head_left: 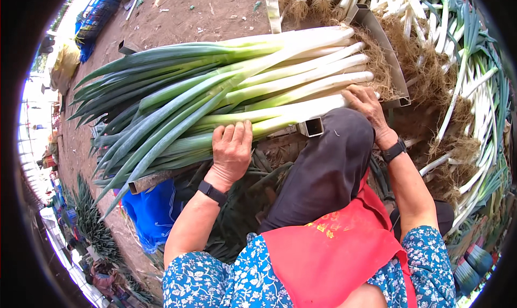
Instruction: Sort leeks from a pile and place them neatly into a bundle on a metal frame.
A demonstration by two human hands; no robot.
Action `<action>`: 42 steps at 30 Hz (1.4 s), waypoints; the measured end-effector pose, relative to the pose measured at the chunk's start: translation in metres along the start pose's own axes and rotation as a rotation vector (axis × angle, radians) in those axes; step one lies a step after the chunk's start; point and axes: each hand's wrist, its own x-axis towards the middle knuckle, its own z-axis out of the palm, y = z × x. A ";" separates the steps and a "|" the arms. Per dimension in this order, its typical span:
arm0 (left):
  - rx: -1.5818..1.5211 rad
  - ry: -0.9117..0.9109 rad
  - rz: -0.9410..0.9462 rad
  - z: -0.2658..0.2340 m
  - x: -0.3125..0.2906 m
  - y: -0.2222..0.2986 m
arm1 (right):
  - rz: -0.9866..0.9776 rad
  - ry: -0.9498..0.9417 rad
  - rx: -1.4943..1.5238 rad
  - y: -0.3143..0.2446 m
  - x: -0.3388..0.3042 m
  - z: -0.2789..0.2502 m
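Observation:
A thick pile of long green onions (258, 76) lies crosswise in a metal frame (311, 127), white root ends to the right and dark green leaves fanned out to the left. My left hand (231, 150) curls its fingers over the nearest green onion where the stalk turns green. Around the white end of that front stalk, my right hand (367, 107) has its fingers closed, close to the roots and just above my right knee. Both thumbs are largely hidden. Each wrist wears a dark band.
Many more green onions (479, 92) with earthy roots are heaped along the right. A metal plate (383, 52) of the frame stands at the root ends. Below the leaves hangs a blue bag (152, 213). At the far left are a blue crate (99, 14) and a yellowish sack (65, 63) on bare soil.

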 end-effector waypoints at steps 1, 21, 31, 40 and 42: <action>0.010 0.009 0.006 0.002 -0.004 0.001 | -0.043 -0.001 -0.011 -0.001 0.000 -0.005; -0.086 -0.119 -0.184 0.016 0.099 -0.050 | -0.051 0.111 -0.211 0.018 -0.031 0.020; -0.302 -0.120 0.104 -0.061 0.150 -0.067 | 0.449 0.364 0.257 0.010 -0.106 0.036; -0.175 -0.254 0.092 0.018 0.154 -0.051 | 0.391 0.089 0.284 0.001 -0.102 0.007; -0.322 -0.328 -0.066 0.040 0.164 -0.045 | 0.417 0.120 0.299 -0.001 -0.104 -0.016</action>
